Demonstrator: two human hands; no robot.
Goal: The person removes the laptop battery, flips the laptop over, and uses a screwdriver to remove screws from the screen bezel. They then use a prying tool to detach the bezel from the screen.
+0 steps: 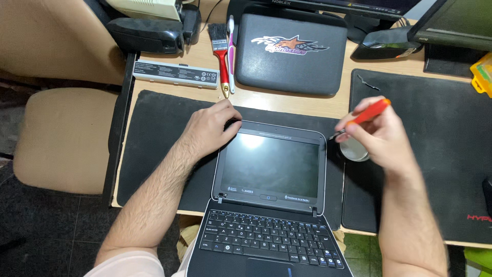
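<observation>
1. head view: the small netbook point(269, 205) lies opened flat, its screen resting on a dark mat point(154, 149) and its keyboard hanging over the desk's near edge toward the person
2. the left hand point(210, 131) presses the netbook's upper left screen corner, fingers spread and released, gripping nothing; this likely steadies the lid
3. the right hand point(382, 136), just right of the netbook's upper right corner, is clenched on an orange-handled screwdriver point(366, 115), tip angled down toward that corner
4. a small round dish point(353, 151) sits under the right hand, touching the netbook's right edge, partly hidden
5. beyond the netbook: a closed dark laptop point(292, 54), a red-handled paintbrush point(221, 56), a white battery pack point(177, 73)
6. nothing blocks the screen bezel
</observation>
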